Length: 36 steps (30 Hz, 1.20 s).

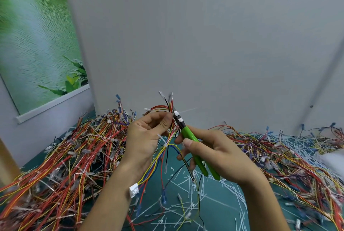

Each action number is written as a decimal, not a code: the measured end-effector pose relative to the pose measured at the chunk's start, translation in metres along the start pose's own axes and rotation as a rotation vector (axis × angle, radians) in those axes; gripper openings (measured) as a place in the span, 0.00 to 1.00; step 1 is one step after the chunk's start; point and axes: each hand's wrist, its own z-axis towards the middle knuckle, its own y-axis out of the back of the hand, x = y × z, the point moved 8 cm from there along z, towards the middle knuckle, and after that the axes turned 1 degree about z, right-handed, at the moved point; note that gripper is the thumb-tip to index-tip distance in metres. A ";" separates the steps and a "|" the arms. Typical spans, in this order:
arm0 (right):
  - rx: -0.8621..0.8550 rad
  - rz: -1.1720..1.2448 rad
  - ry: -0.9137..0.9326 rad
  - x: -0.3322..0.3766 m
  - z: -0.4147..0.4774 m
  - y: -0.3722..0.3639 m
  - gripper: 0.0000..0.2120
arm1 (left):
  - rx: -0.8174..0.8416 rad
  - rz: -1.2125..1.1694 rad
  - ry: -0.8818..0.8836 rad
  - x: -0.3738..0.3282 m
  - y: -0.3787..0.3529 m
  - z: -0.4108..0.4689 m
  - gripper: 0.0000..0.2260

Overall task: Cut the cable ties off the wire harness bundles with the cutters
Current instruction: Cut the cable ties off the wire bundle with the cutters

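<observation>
My left hand (147, 137) pinches a wire harness bundle (164, 149) of red, yellow, blue and black wires, held upright above the table. A white cable tie (163, 140) wraps the bundle just below my fingers, and a white connector (134, 189) dangles at its lower end. My right hand (210, 154) grips the green-handled cutters (193, 149). The cutters' dark jaws (176, 114) point up into the bundle's top beside my left fingertips, where another tie's thin tail sticks out to the right.
A big heap of tied harnesses (74, 152) fills the left of the green mat (219, 210). More loose wires (290, 158) lie at the right. Several cut white ties (186, 193) litter the mat's middle. A grey wall (204, 44) stands close behind.
</observation>
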 end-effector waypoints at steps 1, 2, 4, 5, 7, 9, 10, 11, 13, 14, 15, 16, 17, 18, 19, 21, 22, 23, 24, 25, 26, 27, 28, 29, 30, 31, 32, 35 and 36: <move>0.010 0.021 -0.003 0.000 0.000 -0.001 0.12 | -0.002 -0.001 0.000 0.000 0.000 0.000 0.13; 0.014 0.040 -0.009 0.000 0.000 -0.002 0.12 | -0.006 -0.001 -0.001 0.000 0.001 0.000 0.14; 0.003 0.050 -0.024 0.000 0.001 -0.005 0.14 | -0.013 0.013 -0.012 -0.001 0.003 0.001 0.14; -0.009 0.039 -0.029 0.000 0.002 -0.006 0.15 | -0.015 0.023 -0.020 -0.002 0.004 0.001 0.14; -0.029 0.002 -0.029 0.000 0.004 -0.009 0.15 | -0.015 0.041 -0.036 -0.004 0.006 0.002 0.12; -0.040 -0.006 -0.032 0.000 0.006 -0.012 0.12 | -0.014 0.064 -0.047 -0.005 0.007 0.003 0.11; -0.042 0.002 -0.036 -0.001 0.006 -0.012 0.12 | -0.013 0.072 -0.052 -0.005 0.008 0.003 0.10; -0.043 0.013 -0.040 -0.001 0.006 -0.012 0.11 | -0.011 0.079 -0.061 -0.006 0.008 0.003 0.09; -0.040 0.033 -0.049 -0.001 0.006 -0.011 0.11 | -0.010 0.098 -0.080 -0.007 0.009 0.004 0.06; -0.038 0.046 -0.055 0.000 0.005 -0.011 0.11 | -0.011 0.107 -0.091 -0.007 0.009 0.004 0.06; -0.036 0.062 -0.061 0.000 0.005 -0.011 0.11 | -0.012 0.114 -0.102 -0.007 0.009 0.004 0.05; -0.034 0.083 -0.067 0.000 0.005 -0.011 0.11 | -0.012 0.121 -0.114 -0.008 0.009 0.003 0.05; -0.031 0.108 -0.078 0.001 0.005 -0.012 0.13 | -0.011 0.131 -0.131 -0.008 0.009 0.004 0.05; -0.027 0.134 -0.095 0.000 0.005 -0.013 0.15 | -0.008 0.149 -0.155 -0.009 0.010 0.004 0.05; -0.021 0.159 -0.112 -0.002 0.005 -0.014 0.17 | -0.005 0.181 -0.188 -0.011 0.010 0.004 0.04; -0.011 0.186 -0.128 -0.005 0.006 -0.015 0.20 | 0.000 0.286 -0.265 -0.015 0.011 0.005 0.03; -0.010 0.186 -0.128 -0.005 0.006 -0.015 0.21 | 0.001 0.342 -0.301 -0.017 0.012 0.006 0.03; -0.012 0.180 -0.127 -0.006 0.007 -0.015 0.21 | 0.000 0.390 -0.334 -0.019 0.013 0.006 0.03; -0.021 0.165 -0.124 -0.007 0.007 -0.014 0.20 | -0.002 0.421 -0.358 -0.021 0.014 0.006 0.03; -0.033 0.144 -0.118 -0.007 0.007 -0.013 0.18 | -0.005 0.433 -0.375 -0.022 0.015 0.006 0.03; -0.044 0.123 -0.109 -0.008 0.007 -0.012 0.16 | -0.007 0.428 -0.383 -0.023 0.015 0.005 0.03; -0.052 0.110 -0.094 -0.008 0.007 -0.011 0.14 | -0.005 0.412 -0.386 -0.023 0.015 0.005 0.03; -0.056 0.103 -0.077 -0.007 0.007 -0.011 0.12 | -0.003 0.387 -0.382 -0.023 0.014 0.005 0.03; -0.058 0.101 -0.058 -0.006 0.007 -0.011 0.10 | -0.002 0.353 -0.369 -0.022 0.012 0.004 0.03; -0.060 0.101 -0.041 -0.004 0.007 -0.010 0.08 | -0.006 0.311 -0.345 -0.021 0.011 0.004 0.03; -0.062 0.103 -0.028 -0.002 0.007 -0.010 0.07 | -0.012 0.267 -0.315 -0.019 0.010 0.004 0.03; -0.063 0.102 -0.017 -0.001 0.007 -0.010 0.07 | -0.018 0.228 -0.285 -0.017 0.010 0.004 0.03; -0.062 0.090 0.003 0.004 0.006 -0.011 0.07 | -0.032 0.164 -0.231 -0.013 0.010 0.004 0.03; -0.062 0.087 0.006 0.005 0.006 -0.011 0.07 | -0.037 0.153 -0.217 -0.012 0.010 0.004 0.03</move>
